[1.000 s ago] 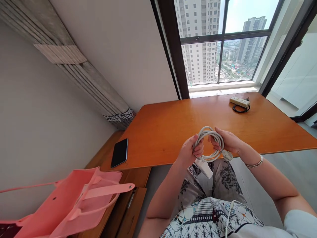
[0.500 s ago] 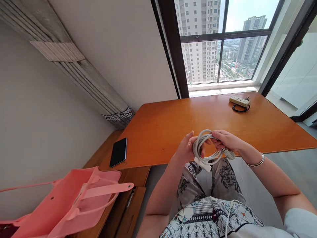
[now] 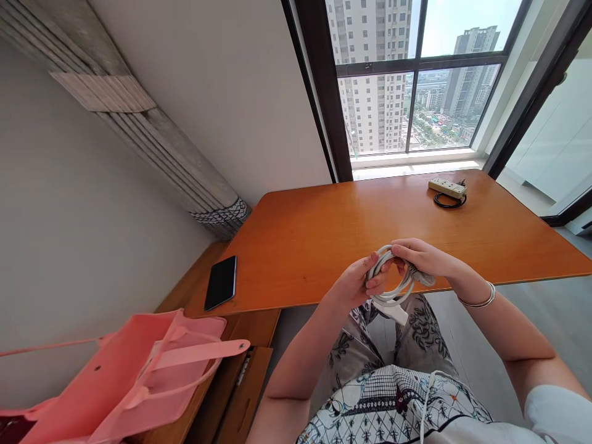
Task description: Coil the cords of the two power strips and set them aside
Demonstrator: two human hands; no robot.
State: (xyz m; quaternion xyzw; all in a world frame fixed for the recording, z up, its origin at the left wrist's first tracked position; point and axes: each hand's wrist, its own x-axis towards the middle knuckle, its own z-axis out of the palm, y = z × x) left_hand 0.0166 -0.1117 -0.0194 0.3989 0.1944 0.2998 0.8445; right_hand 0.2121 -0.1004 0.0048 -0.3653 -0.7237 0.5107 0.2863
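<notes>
A coiled white cable (image 3: 392, 296) is held in loops between my two hands, over my lap at the table's near edge. My left hand (image 3: 361, 277) wraps its fingers and thumb around the left side of the coil. At the top right of the loops, my right hand (image 3: 420, 256) pinches the cable; some of its fingers are hidden behind the strands. A white rectangular end piece (image 3: 392, 311) hangs below the coil. Another pale end (image 3: 424, 279) sticks out on the right, under my right hand.
The wooden table (image 3: 314, 234) spans the front. A dark-screened tablet or phone (image 3: 221, 283) lies at its left end. A power strip (image 3: 447, 188) with a black cord sits at the far right. Left of me is an open pink bag (image 3: 185, 382). A window (image 3: 416, 92) stands behind.
My left hand has moved slightly right and closed around the coil, where its fingers were more spread. The loops look narrower, and the white end piece has shifted right.
</notes>
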